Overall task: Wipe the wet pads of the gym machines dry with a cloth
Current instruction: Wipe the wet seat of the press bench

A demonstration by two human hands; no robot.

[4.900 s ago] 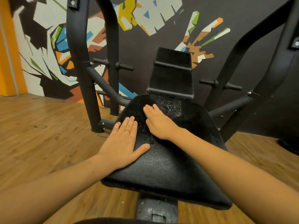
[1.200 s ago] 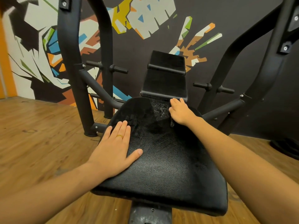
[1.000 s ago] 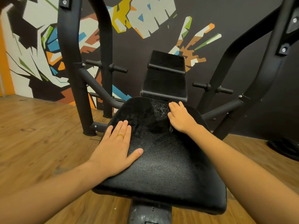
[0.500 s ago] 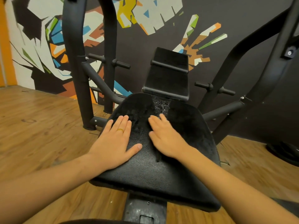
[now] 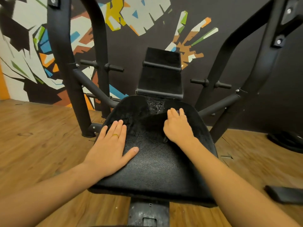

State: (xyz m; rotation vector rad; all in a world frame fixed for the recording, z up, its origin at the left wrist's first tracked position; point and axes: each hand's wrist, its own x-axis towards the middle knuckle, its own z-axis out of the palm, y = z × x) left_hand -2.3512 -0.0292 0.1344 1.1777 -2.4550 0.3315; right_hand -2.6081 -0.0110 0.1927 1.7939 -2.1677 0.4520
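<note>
— Up against the dark wall with the jagged multicolour mural (image 5: pixel 134 18), over a brown wood-plank floor (image 5: pixel 41 145), sits a matte black tubular steel machine frame (image 5: pixel 65 79) with pegs sticking out both sides. Anyone else reading it like that?

— Yep. Biggest thing up close is the wide black textured vinyl seat pad (image 5: pixel 155 169) on its metal post. The narrower black upright back pad (image 5: pixel 161 76) is just behind its far edge.

— And the hands?

— Both on the seat pad, palms down. The left hand (image 5: pixel 111 148) lies flat on the near-left part, fingers straight and together, thumb stuck out sideways, holding nothing. The right hand (image 5: pixel 177 128) is further up, right of centre, pressing down on a black cloth (image 5: pixel 153 120). Its fingers reach forward and aren't wrapped round it as far as I can see, bit blurry tbh.

— Where's the cloth exactly? Black on black lol.

— Spread on the far half of the seat pad, mostly under the right hand. A smooth dark flap pokes out to its left.

— Small stuff?

— Thin gold ring (image 5: pixel 115 135) on the left hand, plus a patch of water droplets (image 5: pixel 155 104) at the seat pad's far edge. They're just below the back pad, right beside the right fingertips.
</note>
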